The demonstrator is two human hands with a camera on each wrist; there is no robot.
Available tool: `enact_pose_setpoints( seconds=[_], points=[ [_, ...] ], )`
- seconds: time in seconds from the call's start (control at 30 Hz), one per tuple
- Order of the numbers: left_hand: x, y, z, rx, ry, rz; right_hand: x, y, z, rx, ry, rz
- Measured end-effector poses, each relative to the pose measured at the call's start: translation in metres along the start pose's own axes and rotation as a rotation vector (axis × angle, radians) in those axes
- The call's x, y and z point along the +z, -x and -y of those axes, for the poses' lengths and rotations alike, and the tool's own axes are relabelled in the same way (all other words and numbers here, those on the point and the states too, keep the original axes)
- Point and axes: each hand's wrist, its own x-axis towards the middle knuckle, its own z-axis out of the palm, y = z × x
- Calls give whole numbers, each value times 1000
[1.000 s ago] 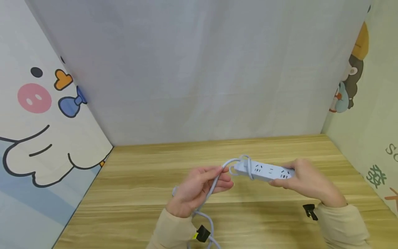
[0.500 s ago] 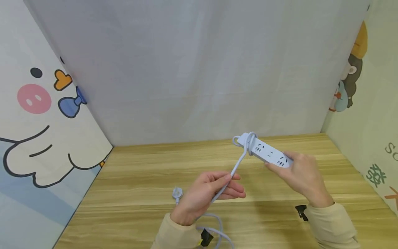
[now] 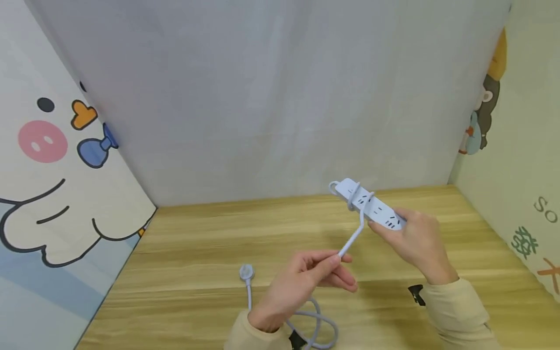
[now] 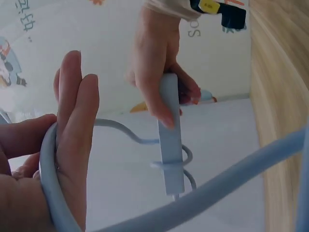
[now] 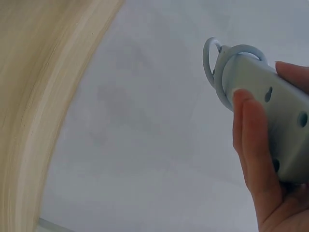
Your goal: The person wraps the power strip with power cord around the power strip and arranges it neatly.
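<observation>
A white power strip [image 3: 377,210] is held up tilted above the table, its sockets facing up. My right hand [image 3: 417,241] grips its near right end, with fingers spread along the underside in the right wrist view. The strip's white cord [image 3: 351,241] loops round the far left part of the body. From there it runs down to my left hand [image 3: 302,282], which pinches it between thumb and fingers. More cord trails under the left wrist to a loose coil on the table. The round plug [image 3: 247,272] lies left of my left hand, prongs away from me.
The wood-grain table [image 3: 183,253] is bounded by a pale curtain [image 3: 280,107] at the back. Printed cartoon panels stand at the left and right sides. Black wrist straps show at both sleeves.
The strip has risen and tilted, its left end going up and away. A further turn of cord now lies round it. My left hand has moved right, uncovering the plug and more coil.
</observation>
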Motion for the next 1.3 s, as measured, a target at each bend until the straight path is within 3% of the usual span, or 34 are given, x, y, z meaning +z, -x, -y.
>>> enact_pose_setpoints(
  seconds=[0.17, 0.27, 0.33, 0.5, 0.63, 0.7, 0.83, 0.93, 1.03, 1.17, 1.3],
  points=[
    [-22, -1, -1, 63, 55, -215, -5, -1, -3, 49, -34, 8],
    [-28, -5, 0, 89, 72, -293, -4, -1, -2, 43, -42, -24],
    [-28, -7, 4, 77, 47, -275, -3, -1, -1, 48, -53, -76],
    [-26, -15, 14, -16, -43, -132, -5, -1, 3, 123, -167, -225],
    [-31, -18, 18, -71, -43, -104, -7, -1, 8, 158, -317, -282],
    [-35, -19, 20, -92, -36, -91, -9, -3, 10, 173, -447, -281],
    [-45, -20, 26, -142, -34, -53, -14, -4, 10, 203, -847, -267],
    [-51, -21, 30, -161, -30, -27, -19, -4, 7, 138, -1154, -203],
    [-54, -23, 34, -163, -29, -12, -24, -4, 3, 42, -1351, -33],
    [-58, -26, 37, -178, -62, -30, -28, -2, -6, -33, -1469, 225],
    [-63, -26, 38, -196, -118, -28, -24, 0, -20, -178, -1509, 446]
  ],
)
